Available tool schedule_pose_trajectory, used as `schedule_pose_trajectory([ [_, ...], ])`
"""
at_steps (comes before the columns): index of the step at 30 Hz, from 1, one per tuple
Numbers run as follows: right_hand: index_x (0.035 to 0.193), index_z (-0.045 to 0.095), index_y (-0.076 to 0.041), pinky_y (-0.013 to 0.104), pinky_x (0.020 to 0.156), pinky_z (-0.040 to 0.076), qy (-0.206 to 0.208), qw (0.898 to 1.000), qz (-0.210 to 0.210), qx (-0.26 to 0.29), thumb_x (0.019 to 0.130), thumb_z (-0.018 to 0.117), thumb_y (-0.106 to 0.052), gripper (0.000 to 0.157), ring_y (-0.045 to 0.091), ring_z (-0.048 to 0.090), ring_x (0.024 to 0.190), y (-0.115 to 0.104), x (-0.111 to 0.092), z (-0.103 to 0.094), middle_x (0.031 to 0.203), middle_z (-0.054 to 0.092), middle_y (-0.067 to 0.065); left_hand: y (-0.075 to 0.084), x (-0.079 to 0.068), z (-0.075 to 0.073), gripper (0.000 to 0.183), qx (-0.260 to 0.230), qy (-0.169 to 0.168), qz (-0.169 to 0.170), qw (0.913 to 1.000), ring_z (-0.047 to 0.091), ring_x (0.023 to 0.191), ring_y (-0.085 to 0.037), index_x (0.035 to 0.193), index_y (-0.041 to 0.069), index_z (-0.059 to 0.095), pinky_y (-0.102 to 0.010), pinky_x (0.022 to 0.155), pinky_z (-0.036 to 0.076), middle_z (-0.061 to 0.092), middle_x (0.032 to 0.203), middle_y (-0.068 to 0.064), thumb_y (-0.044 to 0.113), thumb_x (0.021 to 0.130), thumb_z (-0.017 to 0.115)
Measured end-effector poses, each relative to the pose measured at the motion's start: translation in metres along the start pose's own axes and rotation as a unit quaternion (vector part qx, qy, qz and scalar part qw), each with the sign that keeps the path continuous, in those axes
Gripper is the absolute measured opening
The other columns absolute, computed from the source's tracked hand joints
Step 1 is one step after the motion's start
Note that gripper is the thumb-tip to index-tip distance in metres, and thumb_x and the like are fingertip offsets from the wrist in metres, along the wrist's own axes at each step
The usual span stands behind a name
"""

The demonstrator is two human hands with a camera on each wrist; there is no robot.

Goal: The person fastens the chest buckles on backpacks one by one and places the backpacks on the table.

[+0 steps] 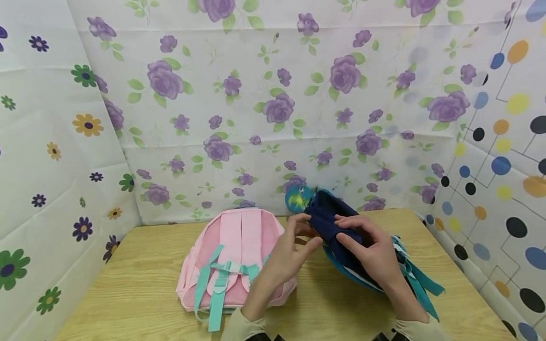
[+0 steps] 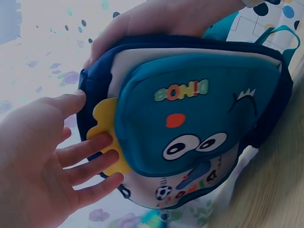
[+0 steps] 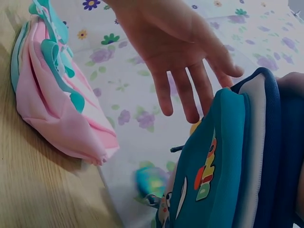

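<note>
A navy and teal child's backpack [image 1: 337,227] is held tilted over the right part of the table. Its teal front pocket [image 2: 199,114] carries cartoon eyes and "DINO" lettering, with yellow felt spikes [image 2: 105,118] along one side. My right hand [image 1: 375,246] grips the navy back panel, thumb and fingers bent on the fabric; in the right wrist view it is mostly hidden behind the bag. My left hand [image 2: 52,156] is at the opposite side, fingers spread and loosely extended, fingertips at the spikes and thumb against the navy edge. A blue-green ball charm [image 1: 298,198] hangs off the bag's far end.
To the left a pink backpack [image 1: 230,237] lies on the wooden table [image 1: 136,274], its turquoise straps facing up. Teal straps [image 1: 420,279] of the navy bag trail at the right. Floral cloth [image 1: 256,94] stands behind the table, with patterned cloth on both sides.
</note>
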State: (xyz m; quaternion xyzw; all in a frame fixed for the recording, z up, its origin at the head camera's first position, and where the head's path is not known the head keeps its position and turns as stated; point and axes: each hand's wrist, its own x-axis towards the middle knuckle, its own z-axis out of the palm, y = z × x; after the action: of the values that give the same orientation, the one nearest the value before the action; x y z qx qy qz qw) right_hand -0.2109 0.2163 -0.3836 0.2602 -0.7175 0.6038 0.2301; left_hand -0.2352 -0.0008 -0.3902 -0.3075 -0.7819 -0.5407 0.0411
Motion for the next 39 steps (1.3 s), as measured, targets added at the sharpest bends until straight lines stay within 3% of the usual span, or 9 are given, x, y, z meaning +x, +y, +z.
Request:
schedule_pose_trajectory([
  [5,0.112,0.068,-0.005,0.024,0.096,0.052,-0.021,1.000,-0.002,-0.009,0.090,0.068,0.004,0.024,0.021,0.059,0.126,0.003,-0.001,0.007,0.117,0.066,0.017,-0.002,-0.001,-0.009,0.059,0.047,-0.010,-0.022,0.9986,0.063,0.105,-0.008,0.153,0.024,0.033,-0.031,0.094,0.051,0.067,0.114,0.005,0.044,0.101,0.054],
  [11,0.109,0.071,-0.018,0.021,0.100,0.048,-0.052,0.997,0.013,-0.060,0.090,0.073,-0.008,0.022,0.016,0.060,0.124,0.009,-0.003,0.015,0.114,0.068,0.001,-0.007,-0.002,-0.022,0.057,0.082,-0.037,-0.067,0.9937,0.066,0.099,-0.012,0.149,0.030,0.043,-0.032,0.089,0.053,0.068,0.107,0.007,0.055,0.099,0.051],
  [17,0.108,0.070,-0.022,0.020,0.102,0.046,-0.107,0.987,-0.008,-0.121,0.090,0.074,-0.016,0.020,0.018,0.062,0.121,0.019,-0.009,0.025,0.110,0.068,-0.004,-0.016,-0.005,-0.029,0.053,0.117,-0.106,-0.109,0.9815,0.064,0.093,-0.009,0.143,0.026,0.051,-0.029,0.078,0.051,0.068,0.107,0.004,0.055,0.099,0.051],
  [20,0.105,0.071,-0.019,0.021,0.090,0.052,-0.115,0.985,-0.017,-0.129,0.091,0.073,-0.012,0.016,0.016,0.067,0.106,0.027,-0.013,0.029,0.105,0.070,-0.001,-0.020,-0.006,-0.030,0.048,0.119,-0.153,-0.124,0.9731,0.064,0.091,-0.009,0.141,0.021,0.054,-0.029,0.078,0.051,0.069,0.107,0.001,0.047,0.101,0.054],
  [25,0.100,0.072,-0.015,0.024,0.072,0.055,-0.128,0.983,0.069,-0.113,0.093,0.069,-0.012,0.008,0.008,0.067,0.082,0.048,-0.018,0.032,0.095,0.072,-0.002,-0.028,-0.007,-0.028,0.046,0.119,-0.213,-0.159,0.9565,0.066,0.092,-0.011,0.137,0.016,0.057,-0.030,0.079,0.053,0.071,0.105,-0.002,0.035,0.096,0.065],
  [28,0.101,0.072,-0.017,0.022,0.080,0.055,-0.183,0.968,0.136,-0.103,0.095,0.067,-0.022,0.009,0.006,0.067,0.088,0.059,-0.020,0.032,0.096,0.071,-0.006,-0.034,-0.007,-0.024,0.049,0.116,-0.217,-0.179,0.9525,0.067,0.091,-0.012,0.136,0.015,0.057,-0.031,0.079,0.054,0.071,0.105,-0.003,0.034,0.093,0.069],
  [31,0.103,0.071,-0.019,0.021,0.083,0.054,-0.238,0.954,0.159,-0.090,0.097,0.065,-0.030,0.014,0.007,0.068,0.091,0.063,-0.020,0.032,0.098,0.071,-0.007,-0.038,-0.005,-0.020,0.051,0.111,-0.208,-0.187,0.9536,0.068,0.090,-0.012,0.136,0.013,0.057,-0.033,0.079,0.055,0.072,0.105,-0.003,0.034,0.092,0.071],
  [34,0.104,0.071,-0.019,0.023,0.083,0.055,-0.255,0.950,0.153,-0.091,0.097,0.063,-0.034,0.018,0.008,0.068,0.091,0.058,-0.017,0.027,0.100,0.071,-0.005,-0.037,-0.003,-0.017,0.050,0.117,-0.205,-0.187,0.9537,0.068,0.093,-0.013,0.134,0.013,0.059,-0.035,0.083,0.054,0.072,0.107,-0.004,0.034,0.090,0.072],
  [39,0.107,0.071,-0.023,0.025,0.081,0.056,-0.236,0.955,0.133,-0.121,0.098,0.062,-0.034,0.017,0.012,0.070,0.093,0.046,-0.008,0.004,0.104,0.071,-0.001,-0.034,-0.003,-0.015,0.045,0.144,-0.205,-0.175,0.9522,0.067,0.100,-0.016,0.132,0.016,0.061,-0.036,0.087,0.053,0.071,0.114,-0.006,0.036,0.092,0.070],
])
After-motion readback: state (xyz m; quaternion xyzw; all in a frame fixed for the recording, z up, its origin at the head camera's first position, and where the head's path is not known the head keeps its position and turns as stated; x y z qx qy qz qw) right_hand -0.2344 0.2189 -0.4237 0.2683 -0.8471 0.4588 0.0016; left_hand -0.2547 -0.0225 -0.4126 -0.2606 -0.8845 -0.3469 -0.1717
